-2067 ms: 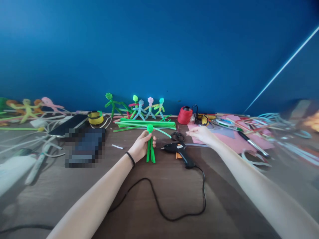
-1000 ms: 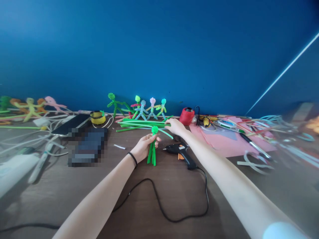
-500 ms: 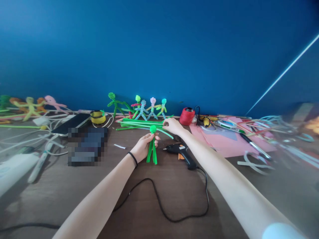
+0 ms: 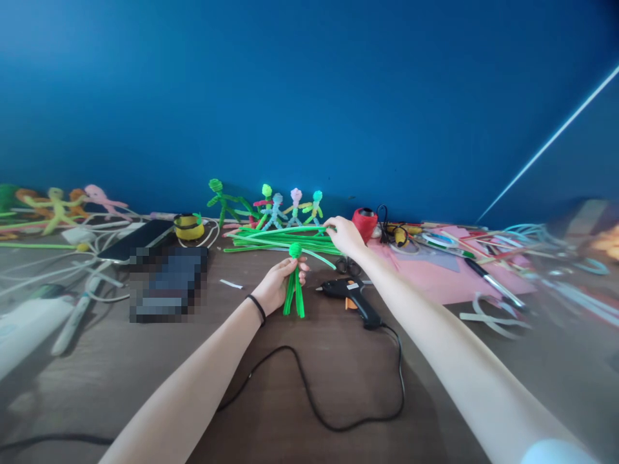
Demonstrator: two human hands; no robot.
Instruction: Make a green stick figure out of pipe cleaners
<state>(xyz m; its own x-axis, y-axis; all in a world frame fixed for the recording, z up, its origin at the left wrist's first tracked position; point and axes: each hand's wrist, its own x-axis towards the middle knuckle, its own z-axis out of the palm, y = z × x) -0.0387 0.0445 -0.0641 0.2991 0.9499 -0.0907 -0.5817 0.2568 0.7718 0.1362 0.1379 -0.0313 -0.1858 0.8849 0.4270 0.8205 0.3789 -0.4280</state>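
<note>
Between the fingers of my left hand (image 4: pixel 278 283) is a green pipe-cleaner figure (image 4: pixel 294 250), with a round coiled head on top and several loose strands hanging below. My right hand (image 4: pixel 344 233) pinches the end of a light green pipe cleaner (image 4: pixel 304 229), raised slightly over the pile. Under it lies a bundle of green pipe cleaners (image 4: pixel 271 243), spread sideways on the table. A black glue gun (image 4: pixel 355 299) with an orange trigger rests below my right hand, its nozzle facing left.
Finished pipe-cleaner figures (image 4: pixel 276 209) stand against the blue wall. Two phones, one a dark phone (image 4: pixel 171 283), lie left among white cables. Right are a red spool (image 4: pixel 364 225), pink paper (image 4: pixel 435 283) and a pen (image 4: pixel 493 283). The glue gun's black cord (image 4: pixel 309 393) loops in front.
My right hand has moved slightly right and up, lifting the end of a light green pipe cleaner from the bundle. My left hand stays nearly still with the green figure.
</note>
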